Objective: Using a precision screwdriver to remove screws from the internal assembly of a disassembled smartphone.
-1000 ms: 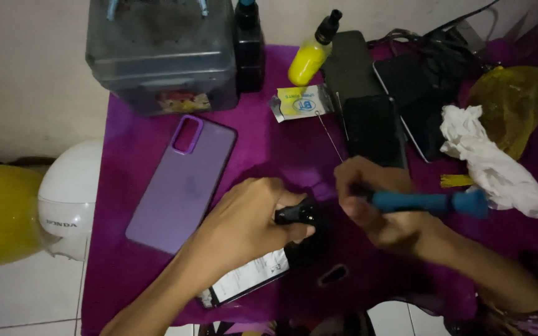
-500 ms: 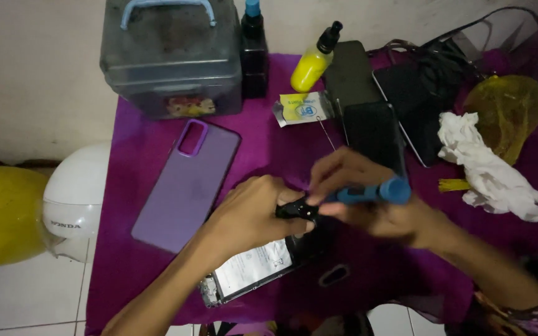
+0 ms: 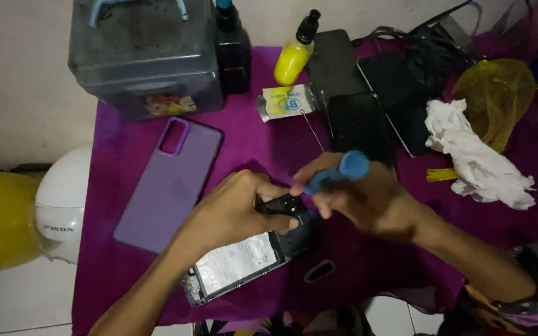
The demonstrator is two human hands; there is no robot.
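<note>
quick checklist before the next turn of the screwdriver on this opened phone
1. Left hand steadies the opened phone: ok.
2. Right hand grips the blue screwdriver: ok.
3. Tip seated in a screw: cannot tell, fingers hide it.
4. Phone lies flat on the purple cloth: ok.
5. Purple case lies apart from the work: ok.
6. Loose screws accounted for: cannot tell, too small.

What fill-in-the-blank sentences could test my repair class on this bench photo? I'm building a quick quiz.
1. The right hand holds a screwdriver with a ____ handle.
2. The left hand steadies the opened phone on a ____ cloth.
3. Left of the hands lies a ____ phone case.
4. Near the yellow bag lies a crumpled ____ tissue.

Missing words: blue; purple; lilac; white
</note>
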